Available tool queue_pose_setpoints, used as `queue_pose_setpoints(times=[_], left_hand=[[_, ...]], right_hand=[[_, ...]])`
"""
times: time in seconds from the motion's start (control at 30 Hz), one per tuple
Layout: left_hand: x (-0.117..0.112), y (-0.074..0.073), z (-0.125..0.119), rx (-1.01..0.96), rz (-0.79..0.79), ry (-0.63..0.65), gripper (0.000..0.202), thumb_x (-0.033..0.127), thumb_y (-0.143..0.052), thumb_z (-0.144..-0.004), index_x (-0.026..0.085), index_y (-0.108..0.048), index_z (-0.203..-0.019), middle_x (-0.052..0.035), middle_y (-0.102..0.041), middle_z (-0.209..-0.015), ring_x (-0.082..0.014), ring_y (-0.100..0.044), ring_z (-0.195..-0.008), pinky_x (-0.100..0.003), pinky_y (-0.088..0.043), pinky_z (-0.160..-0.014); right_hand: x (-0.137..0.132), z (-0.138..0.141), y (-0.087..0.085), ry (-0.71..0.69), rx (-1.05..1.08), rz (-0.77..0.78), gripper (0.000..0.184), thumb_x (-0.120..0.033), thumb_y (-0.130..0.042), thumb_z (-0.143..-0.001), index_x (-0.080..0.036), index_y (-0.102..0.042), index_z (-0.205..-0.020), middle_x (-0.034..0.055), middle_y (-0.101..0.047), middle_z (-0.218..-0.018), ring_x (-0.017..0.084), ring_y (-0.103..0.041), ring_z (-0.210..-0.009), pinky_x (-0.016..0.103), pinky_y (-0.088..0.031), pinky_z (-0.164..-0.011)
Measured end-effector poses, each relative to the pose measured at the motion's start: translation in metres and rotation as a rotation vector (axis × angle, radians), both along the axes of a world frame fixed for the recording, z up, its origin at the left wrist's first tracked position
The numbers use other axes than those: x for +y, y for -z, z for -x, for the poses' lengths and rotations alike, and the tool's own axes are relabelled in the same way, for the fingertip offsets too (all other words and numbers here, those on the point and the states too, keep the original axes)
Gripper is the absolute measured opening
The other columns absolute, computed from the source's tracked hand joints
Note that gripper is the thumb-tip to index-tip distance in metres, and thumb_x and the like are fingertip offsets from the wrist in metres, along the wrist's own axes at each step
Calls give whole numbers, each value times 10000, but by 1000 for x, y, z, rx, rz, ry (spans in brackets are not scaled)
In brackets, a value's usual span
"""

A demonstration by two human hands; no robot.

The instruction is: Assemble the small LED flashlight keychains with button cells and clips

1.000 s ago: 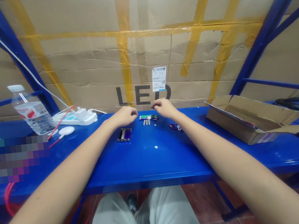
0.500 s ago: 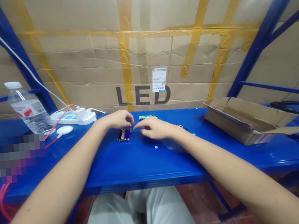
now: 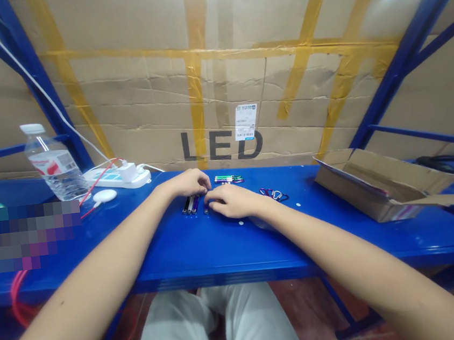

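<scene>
A row of slim metal penlights (image 3: pixel 190 204), black, silver and purple, lies on the blue table under my left hand (image 3: pixel 190 183). That hand's fingers are curled down and closed at the row's far end, and what they pinch is hidden. My right hand (image 3: pixel 232 201) is closed on a single dark penlight (image 3: pixel 206 209), which sits a little apart to the right of the row. The two hands' fingertips nearly meet. Behind my right hand lies a group of green penlights (image 3: pixel 228 179). Several small carabiners (image 3: pixel 274 193) in purple, silver and dark colours lie to its right.
An open cardboard box (image 3: pixel 375 187) stands on the right of the blue table (image 3: pixel 219 252). On the left are a water bottle (image 3: pixel 54 166), a white power strip (image 3: pixel 116 177), a round white charger (image 3: pixel 105 196) and red cables. A large cardboard sheet (image 3: pixel 155 102) closes off the back.
One penlight has shifted right, away from the row, with my right hand's fingers at it. My right index finger, stretched out before, is now bent. The view has shifted slightly.
</scene>
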State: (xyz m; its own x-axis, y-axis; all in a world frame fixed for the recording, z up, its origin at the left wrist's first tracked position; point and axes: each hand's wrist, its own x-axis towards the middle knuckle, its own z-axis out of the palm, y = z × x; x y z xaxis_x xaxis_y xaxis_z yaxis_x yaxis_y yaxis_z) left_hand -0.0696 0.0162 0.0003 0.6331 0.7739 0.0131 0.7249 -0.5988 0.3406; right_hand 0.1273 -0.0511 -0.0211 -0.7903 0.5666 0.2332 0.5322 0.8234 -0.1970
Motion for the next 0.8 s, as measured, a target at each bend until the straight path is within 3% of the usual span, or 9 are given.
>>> queue_pose_setpoints(times=[0.17,0.27,0.37,0.57,0.8], left_hand=[[-7,0,-8,-35,55,16,266,187,-602,-717,191,-756,-934,-13,-767,-895,-160,-663,-799,-233,-461,-695],[-14,-1,-15,-57,111,45,239,222,-637,-725,193,-754,-931,-9,-757,-851,-159,-660,-779,-236,-464,-677],[-20,-1,-23,-109,114,95,221,220,-619,-761,180,-747,-935,-20,-756,-879,-165,-668,-809,-247,-485,-725],[-18,14,-36,-93,-185,37,335,176,-475,-863,176,-736,-1073,-74,-717,-1141,-221,-641,-1044,-313,-474,-935],[-17,22,-47,47,-318,140,530,-8,-436,-734,176,-712,-1148,-103,-657,-1204,-245,-594,-1119,-336,-455,-972]], right_hand=[[-7,-6,-14,156,-120,14,218,-365,-576,-913,-180,-657,-831,79,-691,-829,187,-598,-721,279,-383,-645],[-9,-15,-25,283,-277,95,54,-231,-626,-828,-192,-662,-838,75,-686,-803,191,-592,-684,284,-365,-601],[-6,-29,-36,410,-364,190,98,-196,-674,-739,-193,-661,-836,72,-691,-805,183,-585,-631,284,-363,-552],[9,-51,-47,548,-206,166,97,-255,-649,-766,-168,-670,-804,111,-701,-802,217,-613,-650,312,-384,-569],[20,-54,-41,557,-158,121,161,-252,-598,-792,-151,-686,-880,142,-728,-903,229,-644,-743,297,-408,-598]])
